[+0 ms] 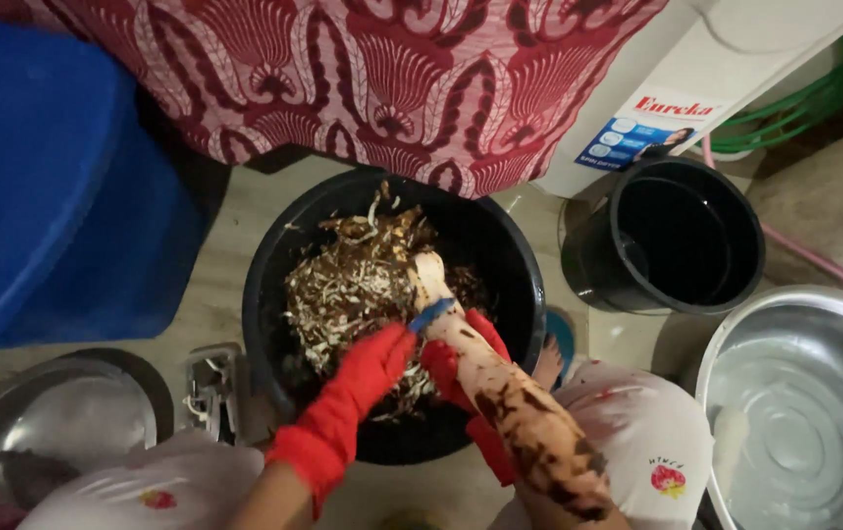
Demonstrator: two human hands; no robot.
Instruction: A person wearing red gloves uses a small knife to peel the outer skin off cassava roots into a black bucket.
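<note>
Over a black tub (274,294) heaped with peelings (353,285), a red-gloved left hand (368,368) grips a blue peeler (431,314) against a long root (500,393) clasped by the right hand (461,368), its far end pale, its near end still brown-patched.

I see red gloves (363,383), a blue peeler (431,314), a black tub (510,265) — red-and-white patterned cloth (392,79), a silver basin (814,314).

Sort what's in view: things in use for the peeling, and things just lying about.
In use: left hand, right hand, blue peeler, cassava root, black tub of peelings.

Lying about: black bucket, steel basin, steel bowl, blue bin.
</note>
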